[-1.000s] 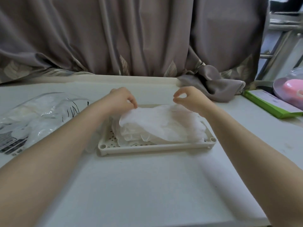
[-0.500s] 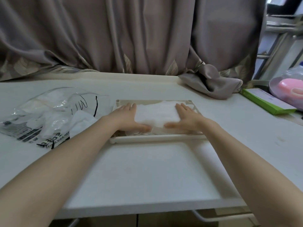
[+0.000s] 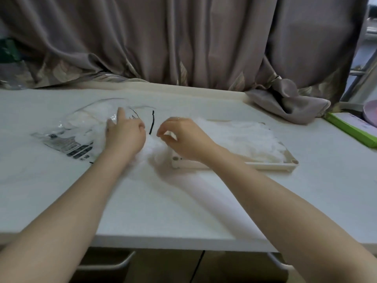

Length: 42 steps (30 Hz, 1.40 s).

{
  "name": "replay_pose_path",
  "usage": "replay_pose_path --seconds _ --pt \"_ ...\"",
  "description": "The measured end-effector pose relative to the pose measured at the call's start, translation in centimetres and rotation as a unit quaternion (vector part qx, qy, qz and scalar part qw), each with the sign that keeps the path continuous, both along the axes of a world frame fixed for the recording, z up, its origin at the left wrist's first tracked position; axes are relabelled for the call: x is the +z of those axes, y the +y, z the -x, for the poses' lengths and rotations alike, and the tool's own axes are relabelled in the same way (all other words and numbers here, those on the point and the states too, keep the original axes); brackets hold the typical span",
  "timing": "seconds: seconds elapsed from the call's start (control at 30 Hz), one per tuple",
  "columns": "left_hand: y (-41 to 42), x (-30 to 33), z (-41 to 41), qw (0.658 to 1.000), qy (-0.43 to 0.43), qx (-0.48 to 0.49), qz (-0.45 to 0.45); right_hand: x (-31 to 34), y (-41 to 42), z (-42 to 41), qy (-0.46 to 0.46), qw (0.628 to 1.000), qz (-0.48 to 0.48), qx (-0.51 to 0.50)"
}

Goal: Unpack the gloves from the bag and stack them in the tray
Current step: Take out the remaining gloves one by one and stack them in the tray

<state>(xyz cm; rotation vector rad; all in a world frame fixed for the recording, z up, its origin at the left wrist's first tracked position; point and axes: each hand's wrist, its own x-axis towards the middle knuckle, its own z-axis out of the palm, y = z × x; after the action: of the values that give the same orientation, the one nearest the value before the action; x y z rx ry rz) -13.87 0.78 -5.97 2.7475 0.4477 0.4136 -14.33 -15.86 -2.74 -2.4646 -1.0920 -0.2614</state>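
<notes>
A clear plastic bag point(image 3: 77, 129) with black print lies on the table at the left, with white gloves inside and spilling from its mouth point(image 3: 152, 149). My left hand point(image 3: 124, 135) lies flat on the bag's mouth with its fingers stretched forward. My right hand point(image 3: 181, 137) hovers over the spilled gloves beside the tray's left end, thumb and forefinger curled into a pinch. Whether it grips a glove is unclear. The cream perforated tray point(image 3: 267, 166) sits to the right and holds a flat stack of white gloves point(image 3: 242, 135).
A grey-brown curtain point(image 3: 183, 41) hangs behind the table, and a bunched end of it point(image 3: 289, 103) rests on the table beyond the tray. A green box point(image 3: 350, 127) and a pink-lidded container point(image 3: 370, 111) sit at the far right. The table's front edge is close to me.
Both hands have left the stack in the tray and moved left to the bag's mouth. My view has shifted, so the tray now appears to the right.
</notes>
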Motion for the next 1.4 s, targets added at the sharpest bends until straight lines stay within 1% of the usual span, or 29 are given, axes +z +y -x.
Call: replay_pose_path --seconds 0.07,0.13,0.17,0.23,0.33,0.4,0.47,0.57,0.6,0.67,0.7,0.73,0.8,0.87,0.93,0.97,1.03,1.1,1.17,1.23,1.27,1.33,1.4 --pt "1.4 -0.8 -0.2 0.997 0.014 -0.019 0.068 -0.4 2.1 0.1 0.054 0.995 0.088 -0.014" --pt "2.3 -1.1 -0.3 0.994 -0.005 -0.038 0.104 -1.4 3.5 0.0 0.065 0.98 0.171 -0.078" --pt "2.5 -0.9 -0.2 0.993 -0.014 -0.049 0.111 -1.9 3.9 -0.1 0.05 0.974 0.191 -0.111" --pt "2.4 -0.7 0.2 0.991 -0.007 -0.072 0.114 -2.7 4.2 -0.3 0.03 0.971 0.191 -0.144" --pt "2.2 -0.6 0.6 0.988 -0.011 -0.089 0.123 -3.2 4.4 -0.6 0.077 0.979 0.137 -0.13" --pt "2.0 -0.4 0.9 0.982 -0.017 -0.107 0.153 -3.3 4.2 -0.6 0.12 0.981 0.071 -0.131" --pt "1.7 -0.1 1.3 0.974 -0.001 -0.128 0.185 -3.1 3.9 -0.5 0.172 0.975 -0.007 -0.143" --pt "1.4 0.0 1.8 0.97 0.029 -0.141 0.196 -2.8 3.5 -0.4 0.214 0.959 -0.111 -0.15" --pt "1.4 0.0 1.9 0.968 0.027 -0.145 0.204 -2.8 3.3 -0.5 0.237 0.945 -0.166 -0.151" --pt "1.6 0.0 2.1 0.967 0.029 -0.144 0.206 -2.6 2.9 -0.8 0.313 0.889 -0.297 -0.152" --pt "1.6 0.0 2.2 0.971 0.041 -0.136 0.191 -2.6 2.6 -1.0 0.335 0.863 -0.345 -0.151" --pt "1.5 -0.1 2.3 0.976 0.045 -0.122 0.172 -2.4 2.4 -1.1 0.344 0.847 -0.376 -0.149" --pt "1.3 -0.2 2.2 0.981 0.016 -0.104 0.16 -2.2 2.1 -1.3 0.372 0.815 -0.426 -0.124" --pt "0.7 -0.1 2.3 0.977 -0.011 -0.123 0.173 -2.1 2.1 -1.3 0.425 0.773 -0.462 -0.094" --pt "0.2 0.0 2.5 0.968 -0.033 -0.142 0.205 -2.3 2.2 -1.5 0.453 0.741 -0.486 -0.099" --pt "0.1 0.2 2.5 0.965 -0.054 -0.135 0.218 -2.3 2.2 -1.7 0.462 0.719 -0.506 -0.116" --pt "0.1 0.5 2.2 0.958 -0.112 -0.107 0.24 -2.0 1.7 -2.2 0.486 0.65 -0.567 -0.14" --pt "0.2 0.6 2.2 0.936 -0.162 -0.103 0.294 -1.6 0.8 -2.5 0.496 0.601 -0.614 -0.124" --pt "-0.1 0.8 2.6 0.91 -0.186 -0.156 0.337 -1.4 0.1 -2.4 0.513 0.563 -0.64 -0.104" --pt "-0.9 1.0 3.1 0.886 -0.176 -0.225 0.366 -1.3 -0.1 -2.3 0.535 0.539 -0.642 -0.106" --pt "-1.3 1.1 3.3 0.863 -0.163 -0.255 0.405 -1.1 -0.1 -2.3 0.548 0.534 -0.636 -0.104" --pt "-2.4 1.1 3.2 0.799 -0.141 -0.281 0.513 -0.5 -0.5 -2.0 0.565 0.541 -0.616 -0.093" --pt "-3.7 1.4 3.3 0.727 -0.138 -0.251 0.624 0.1 -1.3 -1.9 0.573 0.549 -0.604 -0.077"
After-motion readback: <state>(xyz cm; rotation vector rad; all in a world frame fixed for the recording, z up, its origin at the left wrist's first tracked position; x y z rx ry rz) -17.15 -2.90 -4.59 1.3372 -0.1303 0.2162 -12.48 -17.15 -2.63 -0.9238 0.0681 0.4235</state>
